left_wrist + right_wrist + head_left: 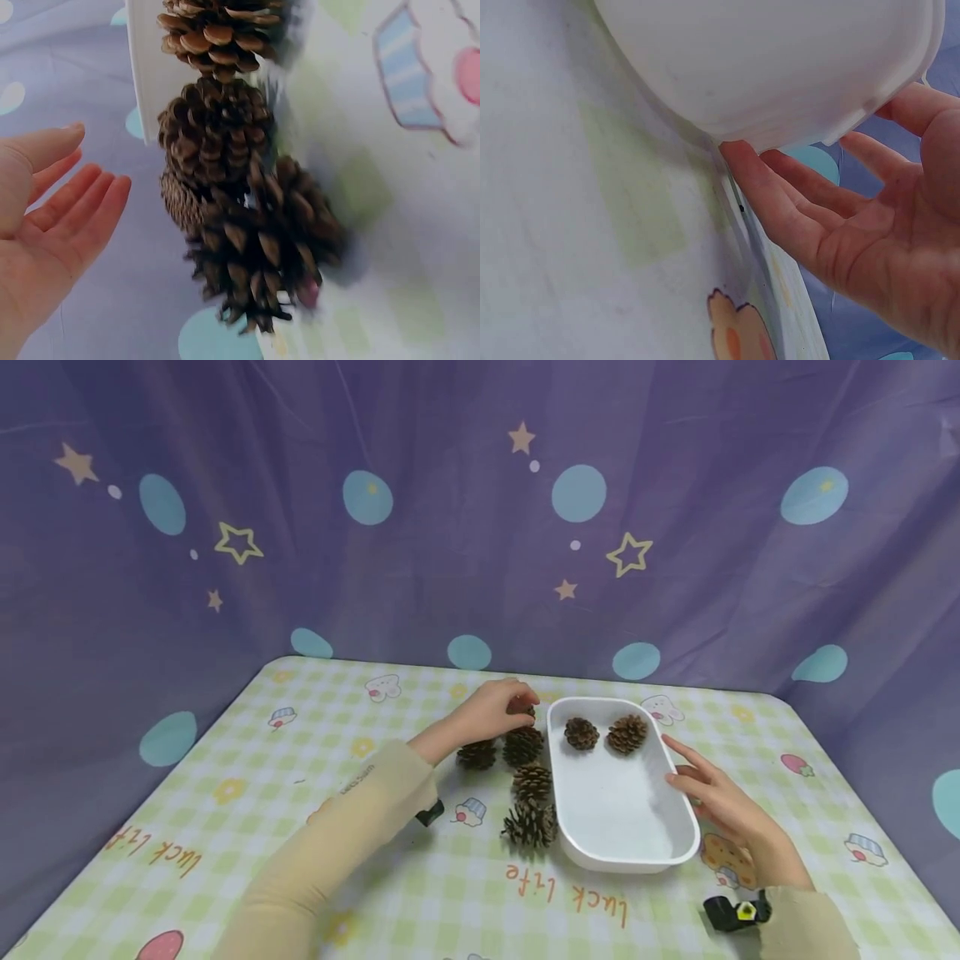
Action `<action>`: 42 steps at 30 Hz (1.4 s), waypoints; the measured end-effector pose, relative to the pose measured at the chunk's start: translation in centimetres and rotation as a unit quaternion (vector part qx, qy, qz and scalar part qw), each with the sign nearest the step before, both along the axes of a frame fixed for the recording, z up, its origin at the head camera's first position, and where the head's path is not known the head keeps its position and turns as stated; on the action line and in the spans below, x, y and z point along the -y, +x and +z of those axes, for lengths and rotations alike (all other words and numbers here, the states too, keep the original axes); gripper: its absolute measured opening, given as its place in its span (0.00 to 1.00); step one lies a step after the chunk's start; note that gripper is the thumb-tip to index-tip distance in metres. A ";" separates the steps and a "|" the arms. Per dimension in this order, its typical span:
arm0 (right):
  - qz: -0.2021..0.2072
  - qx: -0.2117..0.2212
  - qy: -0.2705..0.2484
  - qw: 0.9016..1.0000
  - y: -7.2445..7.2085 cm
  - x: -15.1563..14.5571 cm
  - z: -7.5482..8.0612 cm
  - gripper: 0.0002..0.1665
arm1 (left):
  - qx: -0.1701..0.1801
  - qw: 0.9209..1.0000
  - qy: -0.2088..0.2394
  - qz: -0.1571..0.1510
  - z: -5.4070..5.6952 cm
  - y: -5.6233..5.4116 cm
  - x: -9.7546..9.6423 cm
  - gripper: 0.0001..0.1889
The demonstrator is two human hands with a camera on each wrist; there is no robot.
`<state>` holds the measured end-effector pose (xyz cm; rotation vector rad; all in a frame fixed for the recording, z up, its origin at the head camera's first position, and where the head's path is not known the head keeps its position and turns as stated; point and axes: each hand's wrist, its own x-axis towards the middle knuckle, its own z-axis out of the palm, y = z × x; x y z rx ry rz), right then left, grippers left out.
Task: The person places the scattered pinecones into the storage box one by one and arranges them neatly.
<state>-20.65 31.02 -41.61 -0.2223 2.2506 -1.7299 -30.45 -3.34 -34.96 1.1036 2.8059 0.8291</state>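
Observation:
Two brown pine cones, a smaller one (pixel 581 734) and a larger one (pixel 627 735), lie at the far end of a white rectangular tub (pixel 622 810). Left of the tub, several more pine cones (pixel 529 824) stand close together on the table. My left hand (pixel 495 706) is over the far cones of this group and partly hides them. In the left wrist view its loosely bent fingers (pixel 97 202) hold nothing and are apart from the cones. My right hand (pixel 723 802) touches the tub's right side, fingertips against the outer wall and thumb by the rim.
A green-and-white checked cloth (pixel 285 810) with printed cartoons and lettering covers the table. Behind the table hangs a purple curtain (pixel 450 593) with stars and blue dots. A black wrist device (pixel 738 911) sits at the right cuff.

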 end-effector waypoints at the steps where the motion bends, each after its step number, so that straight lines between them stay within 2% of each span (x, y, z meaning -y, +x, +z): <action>1: -0.001 0.001 0.000 1.000 0.0 0.0 0.0 0.39 | -0.002 1.000 0.000 0.002 0.0 0.1 0.4 0.15; 14: -0.002 0.003 -0.004 1.000 0.1 0.0 0.2 0.39 | -0.016 0.999 -0.041 0.004 -1.2 2.1 4.5 0.15; 17: 0.001 0.002 -0.003 1.000 0.1 0.1 0.2 0.40 | -0.018 0.998 -0.050 0.018 -1.5 2.4 5.1 0.15; 21: 0.006 0.001 0.001 1.000 0.2 0.1 0.2 0.40 | -0.015 0.997 -0.053 0.050 -1.9 2.7 5.8 0.16; 26: 0.006 -0.001 -0.003 1.000 0.2 0.0 0.4 0.40 | -0.004 0.996 -0.049 0.073 -2.4 2.7 6.3 0.18; 34: 0.009 -0.007 -0.004 1.000 0.2 0.0 0.3 0.40 | 0.015 0.996 -0.045 0.080 -3.2 2.3 6.6 0.19; 42: 0.009 -0.006 -0.006 1.000 0.2 -0.1 0.3 0.40 | 0.025 0.995 -0.043 0.081 -3.4 2.2 6.5 0.21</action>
